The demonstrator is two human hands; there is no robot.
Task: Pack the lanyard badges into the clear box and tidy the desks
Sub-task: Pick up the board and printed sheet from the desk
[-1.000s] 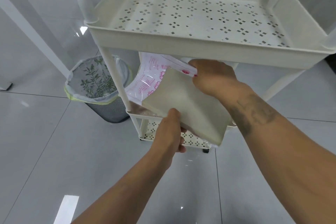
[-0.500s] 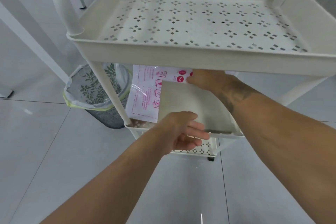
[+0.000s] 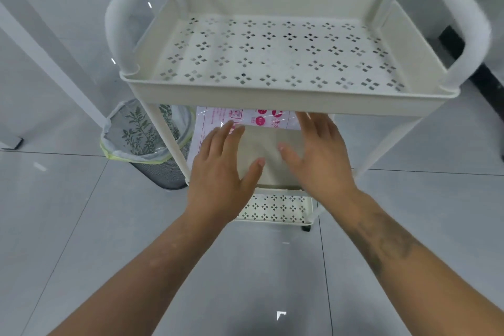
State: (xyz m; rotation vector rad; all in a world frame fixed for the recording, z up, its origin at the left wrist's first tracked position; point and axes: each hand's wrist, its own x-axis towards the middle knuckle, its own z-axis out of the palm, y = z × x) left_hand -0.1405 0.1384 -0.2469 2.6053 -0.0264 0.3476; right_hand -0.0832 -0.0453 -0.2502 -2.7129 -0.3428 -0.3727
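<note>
A flat beige cloth-like pouch (image 3: pixel 268 155) is lying on the middle shelf of a cream-white three-tier metal cart (image 3: pixel 286 102), overlapping a clear plastic bag with pink printing (image 3: pixel 245 118) that is showing behind it and to its left, its far edge running under the top tier. Whether the pouch is holding any badges cannot be told, and neither lanyard badges nor a clear box are showing anywhere in the view.

The left hand (image 3: pixel 221 172) is reaching over the left part of the pouch with its fingers straight and slightly spread, palm down, the fingertips lying over the printed bag; it is holding nothing. The right hand (image 3: pixel 320 157) is doing the same over the right part, fingers straight and loose, thumb pointing inward across the beige surface, also gripping nothing. Whether the palms are actually pressing on the pouch or hovering just above it cannot be told.

The cart's top tray (image 3: pixel 272 49), perforated with small diamond-shaped holes, is sitting above the hands, with rounded white handles rising at both ends. The bottom shelf (image 3: pixel 275 209), perforated likewise, is showing below the hands. Left of the cart, a dark mesh wastebasket lined with a leaf-printed bag (image 3: pixel 144 142) is standing on the glossy grey tiled floor (image 3: pixel 68 213).
</note>
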